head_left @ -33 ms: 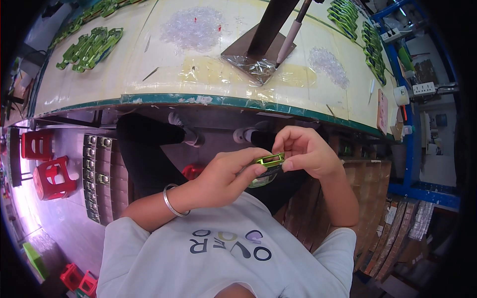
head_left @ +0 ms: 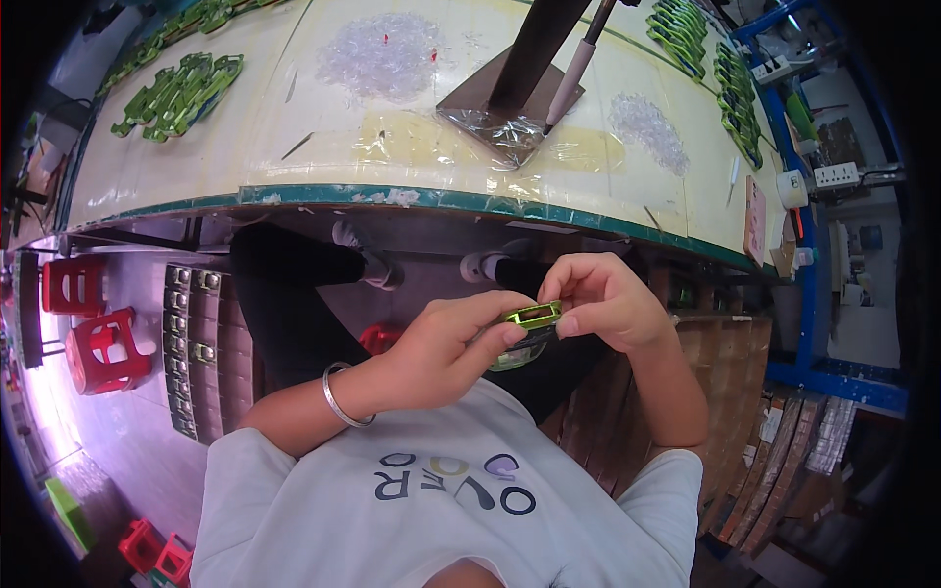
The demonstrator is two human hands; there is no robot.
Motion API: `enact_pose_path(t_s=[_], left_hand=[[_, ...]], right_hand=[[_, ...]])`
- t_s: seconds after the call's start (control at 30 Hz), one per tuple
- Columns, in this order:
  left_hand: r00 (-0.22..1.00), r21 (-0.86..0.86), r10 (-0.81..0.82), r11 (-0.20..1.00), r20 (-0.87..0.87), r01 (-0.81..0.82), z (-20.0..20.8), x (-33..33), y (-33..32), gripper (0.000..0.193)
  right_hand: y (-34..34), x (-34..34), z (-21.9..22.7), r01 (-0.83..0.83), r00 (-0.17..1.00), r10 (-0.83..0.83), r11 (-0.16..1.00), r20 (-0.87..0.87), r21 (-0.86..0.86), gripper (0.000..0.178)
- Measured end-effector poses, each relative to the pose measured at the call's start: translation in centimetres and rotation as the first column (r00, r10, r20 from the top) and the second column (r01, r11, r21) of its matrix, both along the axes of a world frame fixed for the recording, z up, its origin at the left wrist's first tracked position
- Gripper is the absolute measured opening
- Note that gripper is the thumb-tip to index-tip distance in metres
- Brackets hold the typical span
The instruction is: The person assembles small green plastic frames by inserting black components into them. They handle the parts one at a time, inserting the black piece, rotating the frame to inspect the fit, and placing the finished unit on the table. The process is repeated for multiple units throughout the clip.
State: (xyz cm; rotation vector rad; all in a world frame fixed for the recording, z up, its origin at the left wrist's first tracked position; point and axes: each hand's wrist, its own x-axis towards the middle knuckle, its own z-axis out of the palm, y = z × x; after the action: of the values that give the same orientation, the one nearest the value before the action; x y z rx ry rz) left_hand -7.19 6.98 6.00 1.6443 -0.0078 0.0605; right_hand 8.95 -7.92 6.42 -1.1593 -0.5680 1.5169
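Over my lap, my left hand pinches one end of a small glossy green plastic frame between thumb and fingers. A long opening runs through the frame, and its lower side looks dark. At the other end, the bent fingers and thumb of my right hand close on the frame's edge. Whether a smaller piece sits between those fingertips is hidden. Just below the frame shows a pale green, see-through rounded thing, partly covered by my left hand.
The worktable holds a pile of clear plastic bits, a smaller clear pile, green frames and a metal stand. A compartment tray stands left of my legs, red stools beyond. Cardboard boxes are at right.
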Motion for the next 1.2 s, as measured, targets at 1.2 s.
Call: enact_pose_path(t_s=[1.2], left_hand=[[0.997,-0.774,-0.068,0.633,-0.023,0.025,-3.4,5.0,1.2,0.096]], right_hand=[[3.8,-4.6,-1.3,0.68,0.688,-0.505,0.699,-0.522,0.221,0.049]])
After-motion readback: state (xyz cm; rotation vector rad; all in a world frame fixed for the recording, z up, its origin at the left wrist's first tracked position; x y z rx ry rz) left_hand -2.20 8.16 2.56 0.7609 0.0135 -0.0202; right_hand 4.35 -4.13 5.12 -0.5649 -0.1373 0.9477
